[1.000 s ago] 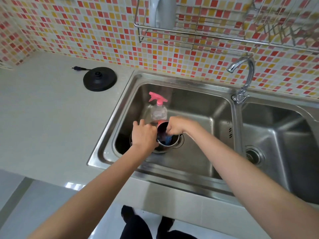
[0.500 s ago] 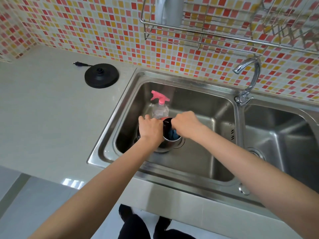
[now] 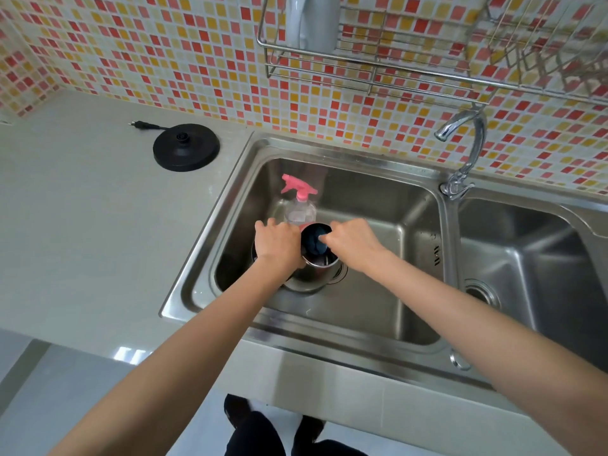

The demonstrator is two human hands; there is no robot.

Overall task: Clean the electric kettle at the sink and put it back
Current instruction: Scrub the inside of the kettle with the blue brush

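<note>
— Curled fingers on both hands: round what?
— Left hand [image 3: 279, 243] grips the kettle [image 3: 317, 274] at its left side by the rim. Right hand [image 3: 353, 241] pinches a dark blue cloth [image 3: 316, 244] down in the kettle's mouth.
— Count things for me, big ones first.
— One pale counter [image 3: 82, 225]. One steel sink [image 3: 197, 255] with two basins, left basin [image 3: 378, 199] and right basin [image 3: 543, 258], and one faucet [image 3: 477, 149] between them at the back. One wire rack [image 3: 371, 66] on the tiled wall, holding one white object cut off by the frame.
— What sits in the basins?
— In the left one are the kettle and one spray bottle [image 3: 300, 209] with a pink trigger, just behind the kettle. In the right one I see only its drain.
— How does the kettle stand?
— Upright over the left drain, long axis vertical, mouth up. I cannot tell where the spout points.
— Smaller items?
— One black kettle base [image 3: 186, 147] on the counter, well apart from the kettle, and one plug [image 3: 141, 124] lying loose beside it.
</note>
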